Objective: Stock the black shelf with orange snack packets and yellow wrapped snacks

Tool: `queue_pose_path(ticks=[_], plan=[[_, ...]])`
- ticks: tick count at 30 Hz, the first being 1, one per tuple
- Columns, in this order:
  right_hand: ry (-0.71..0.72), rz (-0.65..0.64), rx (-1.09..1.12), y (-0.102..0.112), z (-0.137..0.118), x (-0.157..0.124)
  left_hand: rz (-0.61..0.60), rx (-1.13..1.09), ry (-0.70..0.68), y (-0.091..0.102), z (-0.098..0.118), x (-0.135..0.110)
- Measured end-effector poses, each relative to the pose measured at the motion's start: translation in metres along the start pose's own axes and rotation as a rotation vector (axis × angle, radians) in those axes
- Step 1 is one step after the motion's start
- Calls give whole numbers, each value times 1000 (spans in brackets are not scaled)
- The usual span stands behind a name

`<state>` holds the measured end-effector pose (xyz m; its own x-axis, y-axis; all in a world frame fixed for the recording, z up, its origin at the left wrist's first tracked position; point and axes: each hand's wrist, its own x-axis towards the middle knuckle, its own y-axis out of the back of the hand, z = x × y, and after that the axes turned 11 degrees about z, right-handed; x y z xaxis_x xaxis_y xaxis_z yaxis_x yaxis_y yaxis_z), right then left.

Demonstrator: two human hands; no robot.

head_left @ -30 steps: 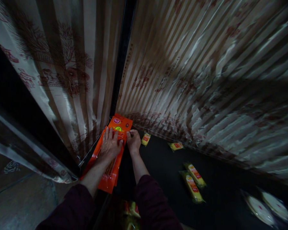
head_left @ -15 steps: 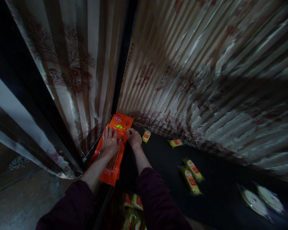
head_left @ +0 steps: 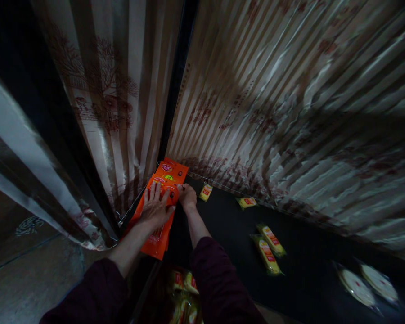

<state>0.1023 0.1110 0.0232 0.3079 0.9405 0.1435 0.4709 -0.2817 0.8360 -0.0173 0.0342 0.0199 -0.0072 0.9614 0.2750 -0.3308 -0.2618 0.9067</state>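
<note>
Flat orange snack packets (head_left: 171, 173) lie stacked in the far left corner of a dark shelf surface (head_left: 300, 270), against striped curtain-like lining. My left hand (head_left: 156, 205) rests flat on top of the stack with its fingers spread. My right hand (head_left: 186, 196) is at the stack's right edge, fingers curled and pinching the edge of an upper packet.
Several yellow packets lie on the dark surface: a small yellow packet (head_left: 205, 192), another (head_left: 246, 202), two longer yellow packets (head_left: 268, 248). Two pale round packs (head_left: 369, 284) lie at the far right. More yellow packets (head_left: 185, 294) sit below near my arms. A black post (head_left: 177, 85) divides the lining.
Both hands stay on the orange stack. My left hand has slid slightly back toward me, uncovering more of the top packets. The view has shifted a little.
</note>
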Motion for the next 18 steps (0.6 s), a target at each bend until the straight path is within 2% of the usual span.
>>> queue_pose_path(ticks=[9, 15, 18], plan=[[-37, 50, 96, -3, 3, -5, -53, -11, -28, 5, -10, -3], [-100, 229, 448, -3, 8, -41, -54, 7, -57, -2, -13, -3], [-90, 187, 629, -8, 10, -61, -86, 30, -74, -2, -15, -2]])
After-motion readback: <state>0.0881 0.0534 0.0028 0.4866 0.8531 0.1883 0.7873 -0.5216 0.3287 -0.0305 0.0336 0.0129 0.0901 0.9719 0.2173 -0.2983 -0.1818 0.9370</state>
